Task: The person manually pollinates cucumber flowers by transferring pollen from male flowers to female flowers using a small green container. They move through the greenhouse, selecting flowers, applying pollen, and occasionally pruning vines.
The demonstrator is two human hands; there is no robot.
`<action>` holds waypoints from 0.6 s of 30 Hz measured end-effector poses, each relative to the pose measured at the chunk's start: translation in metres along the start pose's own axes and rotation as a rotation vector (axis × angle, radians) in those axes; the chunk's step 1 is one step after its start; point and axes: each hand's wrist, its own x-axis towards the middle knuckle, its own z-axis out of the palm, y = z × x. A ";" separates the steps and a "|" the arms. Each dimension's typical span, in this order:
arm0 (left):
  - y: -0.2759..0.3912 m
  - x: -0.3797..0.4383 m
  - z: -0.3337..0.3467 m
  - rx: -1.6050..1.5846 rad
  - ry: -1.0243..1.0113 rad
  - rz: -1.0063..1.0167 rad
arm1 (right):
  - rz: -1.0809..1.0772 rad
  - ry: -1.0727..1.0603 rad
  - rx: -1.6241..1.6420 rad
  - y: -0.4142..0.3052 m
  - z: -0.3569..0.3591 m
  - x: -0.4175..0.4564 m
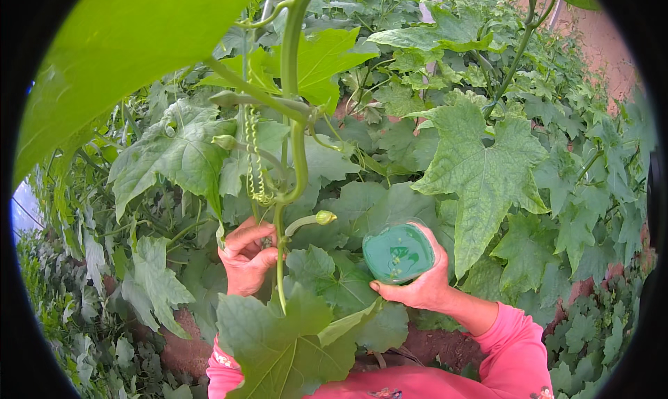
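Note:
My left hand point(249, 258) is at a vine stem point(280, 237), its thumb and fingers pinched together on something small and partly hidden behind the stem. My right hand point(425, 279) holds a clear container point(399, 253) of green liquid, with small pale bits floating in it. Between the hands, a young fruit point(302, 224) with a yellow-green bud at its tip juts from the stem. Coiled tendrils point(254, 159) hang just above my left hand. Two more budded young fruits, an upper one point(261, 100) and a lower one point(245, 146), point left from the vine.
A large leaf point(115, 54) covers the upper left close to the camera. Another broad leaf point(287, 347) overlaps my front, and a lobed leaf point(480, 164) hangs above my right hand. Dense vines surround me, with bare soil point(438, 347) below and a brownish wall point(600, 49) at the upper right.

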 end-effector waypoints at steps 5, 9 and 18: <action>0.002 0.028 0.017 0.406 -0.102 0.297 | 0.028 -0.105 -0.028 0.019 -0.015 -0.002; -0.016 0.030 0.019 0.328 -0.088 0.135 | 0.233 -0.137 0.023 0.021 -0.031 -0.010; -0.048 0.045 -0.018 0.033 -0.083 -0.082 | -0.104 0.011 0.088 0.020 -0.040 -0.036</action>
